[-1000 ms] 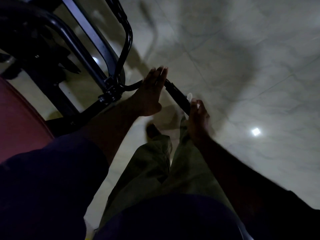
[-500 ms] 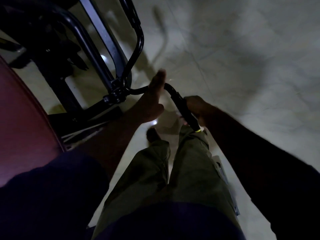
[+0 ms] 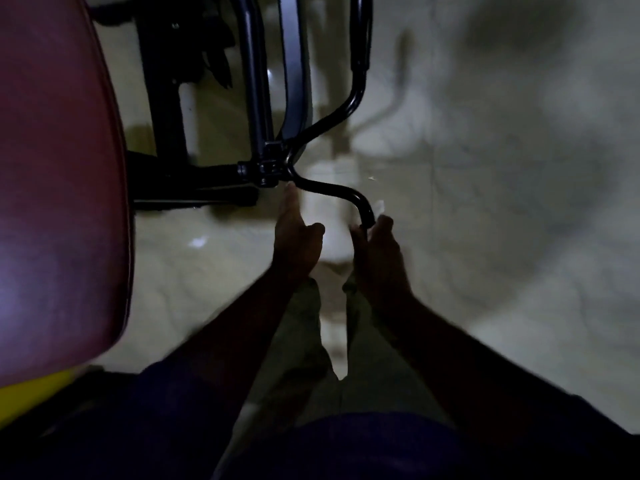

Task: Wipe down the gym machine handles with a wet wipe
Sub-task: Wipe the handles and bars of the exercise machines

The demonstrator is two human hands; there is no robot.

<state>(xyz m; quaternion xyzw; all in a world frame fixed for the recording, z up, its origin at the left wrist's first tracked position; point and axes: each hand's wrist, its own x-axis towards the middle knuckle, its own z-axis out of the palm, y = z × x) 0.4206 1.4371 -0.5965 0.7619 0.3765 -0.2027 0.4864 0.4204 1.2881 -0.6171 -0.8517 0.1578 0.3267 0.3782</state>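
A black curved machine handle (image 3: 332, 188) runs from a clamp joint (image 3: 266, 169) out to its grip end. My right hand (image 3: 375, 251) grips that grip end, and a bit of white wet wipe (image 3: 379, 205) shows above its fingers. My left hand (image 3: 294, 237) is held flat with straight fingers. Its fingertips point up toward the joint, just under the handle's inner bend. The scene is dim and blurred.
A red padded seat (image 3: 59, 188) fills the left side, with a yellow part (image 3: 31, 393) below it. Black and grey frame tubes (image 3: 294, 74) rise at the top middle. A second handle bar (image 3: 358, 64) curves up on the right. Pale tiled floor (image 3: 502, 202) lies beyond.
The view has swung so the seat fills the left. My left hand slid off the handle's middle toward the joint. My right hand stays on the grip end.
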